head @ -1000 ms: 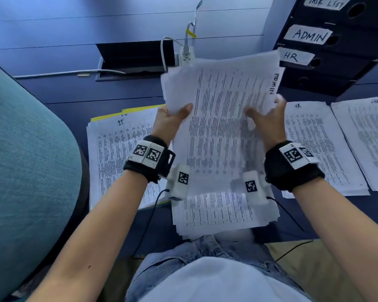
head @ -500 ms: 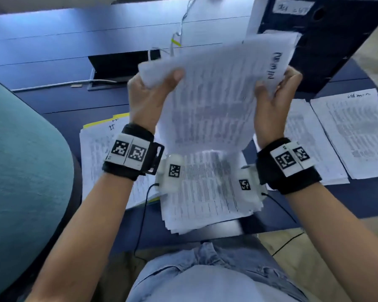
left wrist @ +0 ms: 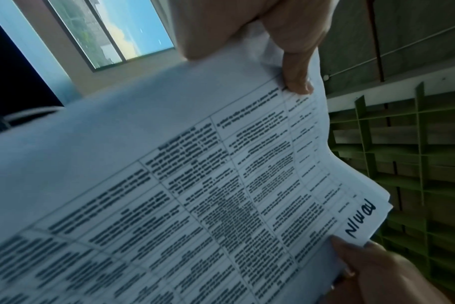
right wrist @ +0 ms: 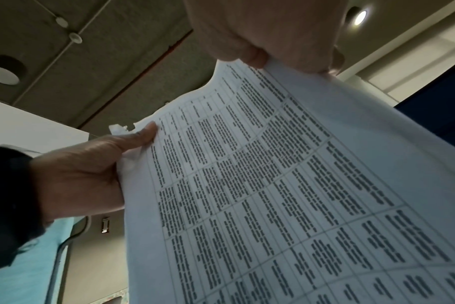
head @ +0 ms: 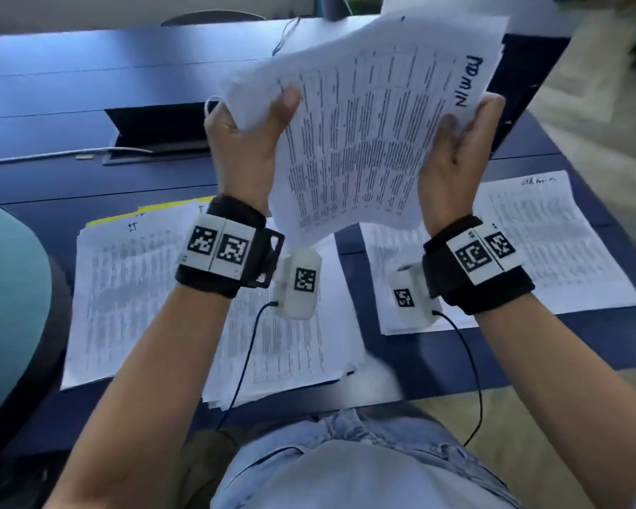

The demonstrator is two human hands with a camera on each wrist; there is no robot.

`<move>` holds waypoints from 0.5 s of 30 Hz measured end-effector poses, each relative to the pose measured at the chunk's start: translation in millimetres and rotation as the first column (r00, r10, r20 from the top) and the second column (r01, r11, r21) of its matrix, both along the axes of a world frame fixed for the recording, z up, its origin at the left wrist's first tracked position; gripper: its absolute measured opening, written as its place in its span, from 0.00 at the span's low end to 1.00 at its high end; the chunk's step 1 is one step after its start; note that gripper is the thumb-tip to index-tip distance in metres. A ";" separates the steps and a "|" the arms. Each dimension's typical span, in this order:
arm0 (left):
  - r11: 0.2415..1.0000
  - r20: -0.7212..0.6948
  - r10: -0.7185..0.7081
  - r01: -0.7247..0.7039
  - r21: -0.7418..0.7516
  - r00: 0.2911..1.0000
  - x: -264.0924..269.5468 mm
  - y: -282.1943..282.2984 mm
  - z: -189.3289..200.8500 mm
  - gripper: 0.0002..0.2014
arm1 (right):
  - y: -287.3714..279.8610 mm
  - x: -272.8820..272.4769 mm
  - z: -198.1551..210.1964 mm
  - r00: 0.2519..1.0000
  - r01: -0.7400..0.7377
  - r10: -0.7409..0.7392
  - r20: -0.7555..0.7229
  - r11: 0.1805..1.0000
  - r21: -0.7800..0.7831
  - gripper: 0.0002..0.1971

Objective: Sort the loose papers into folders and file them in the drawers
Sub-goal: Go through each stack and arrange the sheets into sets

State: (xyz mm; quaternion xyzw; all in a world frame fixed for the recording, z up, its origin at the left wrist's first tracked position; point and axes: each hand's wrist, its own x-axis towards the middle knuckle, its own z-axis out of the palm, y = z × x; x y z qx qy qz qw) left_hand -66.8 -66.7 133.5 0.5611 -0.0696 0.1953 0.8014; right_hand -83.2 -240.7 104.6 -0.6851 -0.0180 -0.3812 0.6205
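Both hands hold up a sheaf of printed sheets marked ADMIN (head: 360, 130) (left wrist: 221, 195) (right wrist: 286, 185) above the dark blue desk (head: 89, 86). My left hand (head: 246, 137) (left wrist: 286, 51) grips its left edge, thumb on the printed face. My right hand (head: 456, 152) (right wrist: 273, 41) grips the right edge by the handwritten word. Below lie three paper piles: one marked IT on a yellow folder (head: 133, 288), a middle pile (head: 294, 347), and a right pile (head: 551, 244). The drawer unit (head: 522, 79) is mostly hidden behind the sheaf.
A teal chair back (head: 8, 306) stands at the left. An open cable hatch (head: 155, 134) with a white cable (head: 52, 154) sits in the desk behind the piles. Cords hang from both wrist cameras over the papers.
Both hands have lifted the ADMIN sheaf higher and tilted it to the right, away from the middle pile. The view has swung so the labelled drawers are now covered.
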 end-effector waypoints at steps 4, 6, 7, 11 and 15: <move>0.999 -0.082 -0.034 0.035 0.013 0.996 5.3 -52.8 -11.0 0.14 | -43.4 -4.3 -7.4 0.994 0.103 -0.104 -0.032 0.994 -0.021 0.04; 0.998 -0.154 -0.011 0.019 0.053 0.988 7.2 -71.5 -24.8 0.12 | -63.6 -8.2 -20.2 0.987 0.126 -0.126 -0.096 0.992 0.002 0.07; 0.996 -0.194 -0.007 0.024 0.088 0.981 7.3 -78.4 -34.2 0.10 | -71.8 -10.9 -27.9 0.982 0.124 -0.119 -0.146 0.992 0.026 0.11; 0.970 -0.339 -0.112 0.177 0.166 0.934 2.0 -101.3 -71.6 0.11 | -93.9 -18.2 -55.0 0.921 0.090 -0.047 -0.386 0.991 0.096 0.15; 0.970 -0.343 -0.023 0.103 0.219 0.939 2.5 -117.0 -73.0 0.13 | -108.1 -13.0 -48.0 0.897 0.111 -0.051 -0.440 0.988 0.111 0.24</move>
